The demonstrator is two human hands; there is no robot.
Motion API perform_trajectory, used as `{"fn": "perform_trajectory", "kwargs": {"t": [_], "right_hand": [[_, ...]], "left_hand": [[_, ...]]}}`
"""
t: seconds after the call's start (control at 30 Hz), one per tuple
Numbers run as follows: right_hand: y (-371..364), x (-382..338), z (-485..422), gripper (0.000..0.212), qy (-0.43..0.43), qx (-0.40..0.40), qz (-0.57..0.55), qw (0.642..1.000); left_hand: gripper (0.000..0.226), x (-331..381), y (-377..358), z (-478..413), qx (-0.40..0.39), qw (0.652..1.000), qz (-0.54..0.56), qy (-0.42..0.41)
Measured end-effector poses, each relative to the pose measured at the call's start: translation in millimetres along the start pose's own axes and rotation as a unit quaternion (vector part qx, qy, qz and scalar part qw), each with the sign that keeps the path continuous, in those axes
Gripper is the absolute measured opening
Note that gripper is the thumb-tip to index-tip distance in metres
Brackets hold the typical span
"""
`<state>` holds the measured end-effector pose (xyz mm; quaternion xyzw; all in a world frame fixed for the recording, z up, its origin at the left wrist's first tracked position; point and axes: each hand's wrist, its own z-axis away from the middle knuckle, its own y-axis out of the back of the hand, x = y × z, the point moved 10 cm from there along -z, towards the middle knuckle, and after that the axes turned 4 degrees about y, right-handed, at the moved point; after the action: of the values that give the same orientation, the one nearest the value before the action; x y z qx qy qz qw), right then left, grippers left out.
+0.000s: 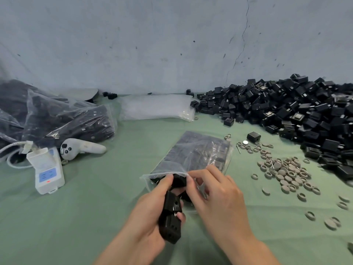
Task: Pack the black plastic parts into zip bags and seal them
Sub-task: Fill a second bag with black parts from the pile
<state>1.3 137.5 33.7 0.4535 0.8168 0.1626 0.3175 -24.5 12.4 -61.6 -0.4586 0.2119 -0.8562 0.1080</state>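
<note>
Your left hand (150,213) grips a stack of black plastic box-shaped parts (171,217), fingers curled round it, the topmost part at the mouth of a clear plastic zip bag (193,153) lying on the green-covered surface (95,207). Your right hand (219,196) pinches the bag's open lip. A heap of loose black parts (296,111) lies at right.

No writing can be read anywhere: the blue panel (47,175) on the white socket box (51,185) at the bench's left shows only pale blurred marks, and the button symbols on the grey controller (80,148) beside it are too small to make out.
</note>
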Motion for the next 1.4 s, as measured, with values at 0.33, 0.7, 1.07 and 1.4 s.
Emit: {"fn": "perform_trajectory", "kwargs": {"t": [0.33, 0.7, 1.07, 1.4], "right_hand": [[-1, -2, 1, 0.018, 0.01, 0.008, -0.014, 1.0], [-6, -7, 6, 0.013, 0.048, 0.005, 0.018, 0.999], [-16, -8, 7, 0.014, 0.035, -0.024, 0.024, 0.999], [-11, -6, 1, 0.014, 0.017, 0.013, 0.012, 1.0]], "left_hand": [[0.004, 5, 2, -11, 0.057, 0.988, 0.135, 0.044], [0.012, 10, 5, 6, 0.037, 0.948, 0.315, 0.024], [0.032, 2, 15, 31, 0.08, 0.899, 0.431, 0.019], [0.027, 2, 8, 36, 0.051, 0.934, 0.353, 0.024]]}}
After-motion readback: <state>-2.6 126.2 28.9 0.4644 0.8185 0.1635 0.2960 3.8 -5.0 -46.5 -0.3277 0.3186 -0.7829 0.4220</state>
